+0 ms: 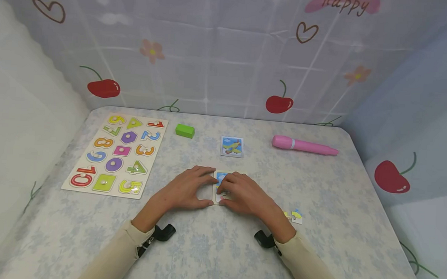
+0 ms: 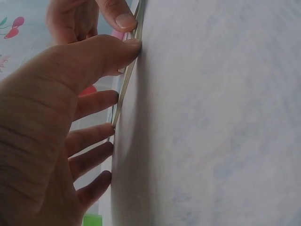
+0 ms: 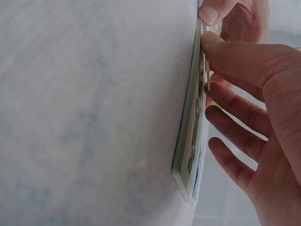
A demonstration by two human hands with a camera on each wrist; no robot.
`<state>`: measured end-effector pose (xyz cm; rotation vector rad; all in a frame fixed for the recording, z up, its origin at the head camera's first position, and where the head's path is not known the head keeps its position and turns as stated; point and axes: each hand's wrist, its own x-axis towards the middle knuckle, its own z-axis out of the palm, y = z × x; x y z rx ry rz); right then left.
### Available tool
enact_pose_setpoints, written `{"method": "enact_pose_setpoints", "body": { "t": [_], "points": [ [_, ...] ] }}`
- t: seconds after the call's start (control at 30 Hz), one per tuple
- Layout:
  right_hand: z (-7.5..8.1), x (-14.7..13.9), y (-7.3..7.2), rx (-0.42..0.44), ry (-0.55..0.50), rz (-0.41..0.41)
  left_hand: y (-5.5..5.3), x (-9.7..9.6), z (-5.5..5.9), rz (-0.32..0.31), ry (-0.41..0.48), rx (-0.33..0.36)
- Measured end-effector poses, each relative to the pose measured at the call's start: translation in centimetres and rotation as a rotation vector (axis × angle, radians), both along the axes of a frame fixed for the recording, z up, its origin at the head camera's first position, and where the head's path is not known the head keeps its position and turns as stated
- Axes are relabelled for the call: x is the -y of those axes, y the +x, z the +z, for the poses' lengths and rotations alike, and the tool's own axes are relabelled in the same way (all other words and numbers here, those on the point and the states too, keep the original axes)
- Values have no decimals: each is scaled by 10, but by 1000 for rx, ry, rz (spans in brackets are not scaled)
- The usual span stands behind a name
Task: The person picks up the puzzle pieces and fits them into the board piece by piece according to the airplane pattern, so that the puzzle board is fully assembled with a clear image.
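Observation:
A small jigsaw board (image 1: pixel 219 177) with a picture in its frame lies flat on the table between the two hands. My left hand (image 1: pixel 185 190) rests at its left side, thumb at the near corner and fairly straight fingers along the edge. Over the board, my right hand (image 1: pixel 245 194) pinches a thin jigsaw piece (image 3: pixel 208 77) between thumb and index finger. Its other fingers extend past the board's edge in the right wrist view. The right hand covers much of the picture. Behind the board lies a square picture card (image 1: pixel 232 147) with an airplane.
Loose jigsaw pieces (image 1: pixel 296 216) lie beside the right wrist, partly hidden by it. At left is a number-and-shape knob puzzle (image 1: pixel 107 151). A green block (image 1: pixel 184 130) and a pink pen-like stick (image 1: pixel 305 145) lie farther back, before a patterned curtain (image 1: pixel 220 52).

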<state>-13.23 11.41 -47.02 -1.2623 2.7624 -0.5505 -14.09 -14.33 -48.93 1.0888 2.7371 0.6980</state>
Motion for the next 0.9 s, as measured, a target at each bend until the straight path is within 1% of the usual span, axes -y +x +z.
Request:
{"method": "enact_pose_setpoints", "body": {
  "t": [0.23, 0.53, 0.73, 0.9],
  "points": [
    [1, 1, -1, 1, 18, -10, 1, -1, 1, 5, -1, 6],
    [1, 3, -1, -16, 5, 23, 2, 0, 3, -1, 16, -20],
    [1, 3, 2, -17, 6, -9, 2, 0, 2, -5, 10, -23],
    [1, 4, 3, -22, 2, -29, 2, 0, 2, -9, 21, -41]
  ]
}}
